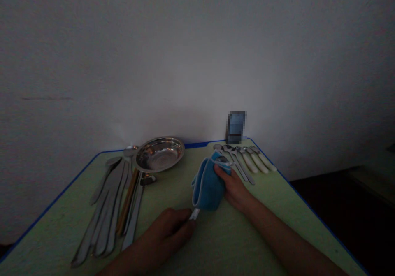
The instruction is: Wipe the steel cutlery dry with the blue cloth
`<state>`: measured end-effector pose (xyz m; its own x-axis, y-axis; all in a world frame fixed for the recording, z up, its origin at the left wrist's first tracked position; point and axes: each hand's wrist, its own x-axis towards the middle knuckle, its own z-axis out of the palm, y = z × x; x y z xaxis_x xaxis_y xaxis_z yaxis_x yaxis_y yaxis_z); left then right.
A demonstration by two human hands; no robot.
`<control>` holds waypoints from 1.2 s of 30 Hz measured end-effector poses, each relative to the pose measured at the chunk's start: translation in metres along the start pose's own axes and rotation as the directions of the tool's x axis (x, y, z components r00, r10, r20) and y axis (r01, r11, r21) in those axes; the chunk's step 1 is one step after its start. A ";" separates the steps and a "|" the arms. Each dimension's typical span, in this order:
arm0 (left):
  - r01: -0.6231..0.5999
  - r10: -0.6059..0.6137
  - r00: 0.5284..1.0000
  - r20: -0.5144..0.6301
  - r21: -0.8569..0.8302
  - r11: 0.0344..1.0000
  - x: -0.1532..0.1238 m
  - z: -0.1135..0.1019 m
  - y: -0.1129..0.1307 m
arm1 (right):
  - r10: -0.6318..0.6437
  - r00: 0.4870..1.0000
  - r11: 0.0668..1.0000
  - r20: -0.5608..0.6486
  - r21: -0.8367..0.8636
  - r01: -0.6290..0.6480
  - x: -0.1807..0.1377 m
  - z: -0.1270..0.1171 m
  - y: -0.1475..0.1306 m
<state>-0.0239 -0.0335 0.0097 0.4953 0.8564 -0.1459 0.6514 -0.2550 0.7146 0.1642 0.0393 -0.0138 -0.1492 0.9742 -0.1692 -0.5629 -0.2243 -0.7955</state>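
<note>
Between my hands, above the middle of the table, is a spoon [222, 159] with a blue cloth [210, 185] folded around it. My left hand [174, 228] is closed on the lower end of its handle. At the other end, my right hand [231, 185] grips the cloth with the thumb on top, pressing it around the spoon near the bowl. Most of the spoon's length is hidden by the cloth; only the metal bowl edge and a short piece of handle show.
A steel bowl [160, 154] stands at the back left. Long metal serving utensils [106, 214] and a brown-handled one [127, 204] lie at left. White-handled cutlery [259, 161] and metal spoons [242, 167] lie back right, before a blurred upright device [236, 127] by the wall.
</note>
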 end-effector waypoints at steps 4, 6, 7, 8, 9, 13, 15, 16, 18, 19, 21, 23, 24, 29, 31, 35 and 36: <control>0.004 -0.004 1.000 0.009 0.034 0.999 0.000 -0.001 0.001 | -0.011 1.000 1.000 0.008 0.026 0.011 0.003 -0.004 0.001; 0.013 -0.013 1.000 -0.005 0.034 0.999 0.000 0.000 0.001 | -0.003 1.000 0.999 0.001 0.032 0.003 0.003 -0.006 0.001; 0.015 -0.015 1.000 -0.008 0.034 0.999 0.000 0.000 0.001 | -0.001 1.000 1.000 -0.006 0.031 0.001 0.004 -0.006 0.001; 0.017 -0.017 1.000 -0.005 0.034 0.999 0.000 0.000 0.001 | 0.000 1.000 1.000 -0.014 0.028 0.000 0.004 -0.006 0.001; 0.015 -0.015 1.000 0.001 0.032 0.999 0.000 0.000 0.001 | -0.001 1.000 1.000 -0.022 0.026 0.001 0.003 -0.006 0.001; -0.008 0.008 1.000 0.001 0.004 1.000 0.000 0.000 0.001 | 0.003 1.000 1.000 -0.012 0.024 -0.002 0.002 -0.004 0.000; -0.011 0.011 1.000 -0.020 -0.005 1.000 -0.001 0.000 0.001 | 0.013 1.000 1.000 0.000 0.018 -0.013 0.001 -0.003 -0.001; -0.009 0.009 1.000 -0.021 -0.009 1.000 0.000 0.000 0.001 | 0.019 1.000 1.000 0.000 0.015 -0.019 0.001 -0.003 -0.001; -0.008 0.008 1.000 -0.007 -0.018 1.000 0.000 -0.001 0.001 | 0.034 0.999 0.999 -0.008 0.018 -0.034 0.002 -0.003 -0.001; -0.007 0.007 1.000 0.004 -0.024 1.000 0.000 -0.001 0.001 | 0.038 0.999 0.999 -0.014 0.028 -0.038 0.003 -0.004 -0.001; -0.003 0.004 1.000 0.017 -0.034 0.999 0.001 -0.001 0.002 | 0.037 0.999 0.998 -0.034 0.058 -0.035 0.004 -0.004 0.000; 0.004 -0.004 1.000 0.015 -0.034 0.999 0.001 -0.001 0.001 | 0.030 0.997 0.996 -0.067 0.083 -0.024 0.006 -0.003 0.000; 0.010 -0.009 1.000 0.014 -0.029 1.000 0.001 -0.001 0.000 | 0.023 0.996 0.996 -0.088 0.088 -0.016 0.006 -0.003 0.001; 0.049 -0.048 0.999 0.006 -0.010 0.999 -0.002 0.001 -0.006 | -0.015 0.994 0.997 -0.112 0.080 0.024 0.004 -0.001 0.003; 0.073 -0.073 0.997 -0.014 -0.033 0.997 -0.004 0.001 -0.008 | -0.033 0.996 0.997 -0.085 0.069 0.039 0.004 -0.002 0.003; 0.092 -0.096 0.995 -0.018 -0.174 0.980 -0.002 0.000 -0.007 | -0.109 0.992 0.994 -0.071 -0.037 0.106 0.004 -0.004 0.005; 0.090 -0.101 0.994 -0.034 -0.232 0.969 -0.001 0.000 -0.007 | -0.124 0.990 0.991 -0.069 -0.064 0.120 0.004 -0.005 0.005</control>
<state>-0.0287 -0.0323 0.0045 0.4072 0.8926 -0.1936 0.5423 -0.0657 0.8376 0.1649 0.0424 -0.0212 -0.0214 0.9938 -0.1091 -0.5233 -0.1041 -0.8458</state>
